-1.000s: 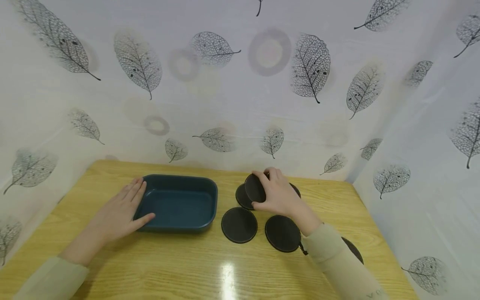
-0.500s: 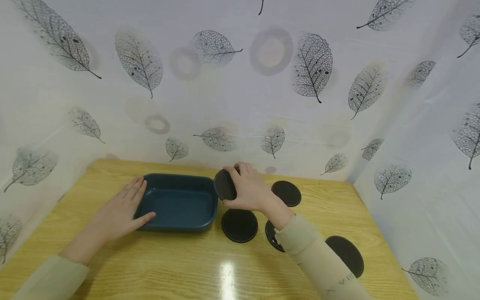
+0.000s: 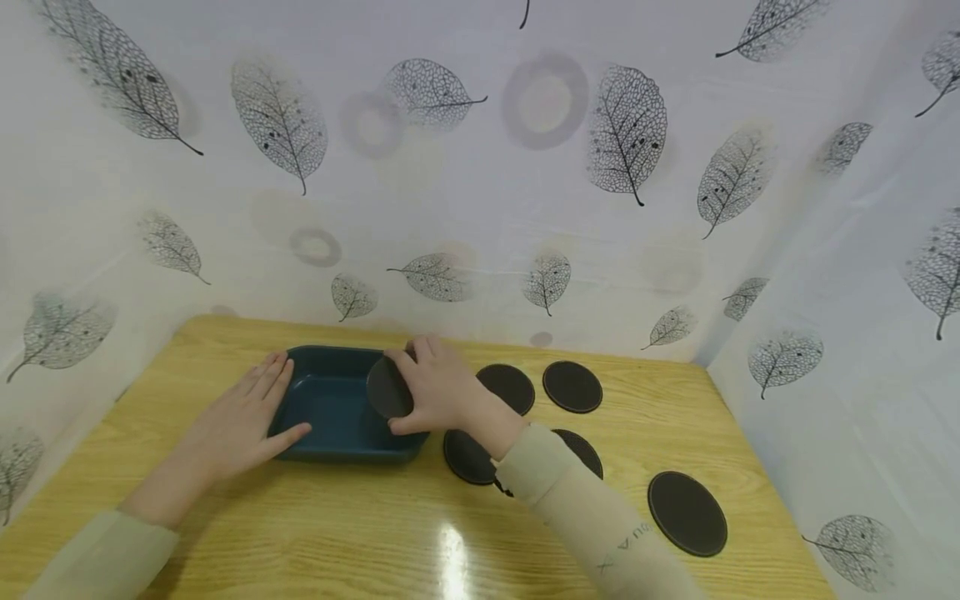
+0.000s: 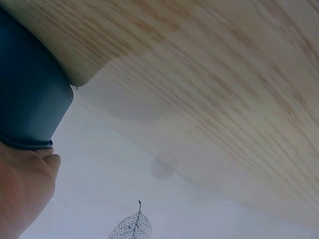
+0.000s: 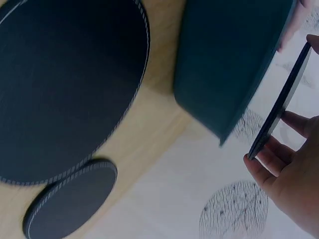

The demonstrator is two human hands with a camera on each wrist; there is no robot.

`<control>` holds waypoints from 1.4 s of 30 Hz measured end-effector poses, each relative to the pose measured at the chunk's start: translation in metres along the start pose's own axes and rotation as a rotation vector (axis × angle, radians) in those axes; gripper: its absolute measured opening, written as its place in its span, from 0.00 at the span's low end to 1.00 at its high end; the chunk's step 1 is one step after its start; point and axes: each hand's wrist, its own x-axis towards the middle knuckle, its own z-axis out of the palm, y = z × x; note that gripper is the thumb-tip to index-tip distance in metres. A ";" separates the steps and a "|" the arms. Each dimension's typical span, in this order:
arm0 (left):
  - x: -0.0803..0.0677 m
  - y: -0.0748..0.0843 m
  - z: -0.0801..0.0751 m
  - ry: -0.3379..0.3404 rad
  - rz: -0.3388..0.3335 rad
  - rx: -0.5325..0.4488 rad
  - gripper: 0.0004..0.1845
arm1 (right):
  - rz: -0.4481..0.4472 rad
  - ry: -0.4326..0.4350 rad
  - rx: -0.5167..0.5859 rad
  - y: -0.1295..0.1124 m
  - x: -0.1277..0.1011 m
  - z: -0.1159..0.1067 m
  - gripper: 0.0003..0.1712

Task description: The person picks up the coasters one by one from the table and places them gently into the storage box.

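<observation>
In the head view my right hand (image 3: 442,392) pinches a round black coaster (image 3: 387,388) by its edge, tilted over the right part of a dark blue rectangular baking dish (image 3: 322,417). The right wrist view has the held coaster (image 5: 281,102) edge-on, with fingertips and thumb on its rim and the dish (image 5: 224,59) beyond. My left hand (image 3: 232,421) lies on the dish's left rim, fingers straight and thumb over the inside. From the left wrist, part of that hand (image 4: 25,186) shows against the dish wall (image 4: 32,84).
Right of the dish, several more black coasters lie flat on the wooden table (image 3: 337,533), among them a back one (image 3: 572,386) and a front right one (image 3: 687,513). My right forearm partly covers others. A leaf-patterned white curtain (image 3: 465,183) hangs behind the table.
My right hand has carried the coaster leftward from the other coasters to over the dish, uncovering those at the back and right. The left hand and dish have stayed put.
</observation>
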 end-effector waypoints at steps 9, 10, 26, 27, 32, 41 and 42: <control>0.000 -0.001 0.001 0.019 0.009 -0.001 0.57 | -0.028 -0.090 0.016 -0.019 0.019 0.018 0.57; 0.000 -0.001 0.001 0.021 0.010 -0.001 0.57 | -0.031 -0.099 0.024 -0.020 0.021 0.020 0.57; 0.000 -0.002 0.003 0.049 0.022 -0.002 0.56 | -0.017 -0.185 -0.163 -0.031 0.030 0.044 0.54; 0.000 -0.002 0.003 0.044 0.019 -0.003 0.56 | -0.018 -0.192 -0.174 -0.031 0.030 0.044 0.54; 0.000 -0.001 0.002 0.033 0.014 -0.010 0.56 | -0.022 -0.208 -0.199 -0.032 0.031 0.044 0.53; 0.000 -0.003 0.005 0.058 0.029 -0.004 0.56 | -0.053 -0.137 -0.133 -0.026 0.028 0.041 0.51; 0.000 -0.004 0.006 0.059 0.029 -0.004 0.55 | -0.060 -0.124 -0.121 -0.025 0.027 0.040 0.51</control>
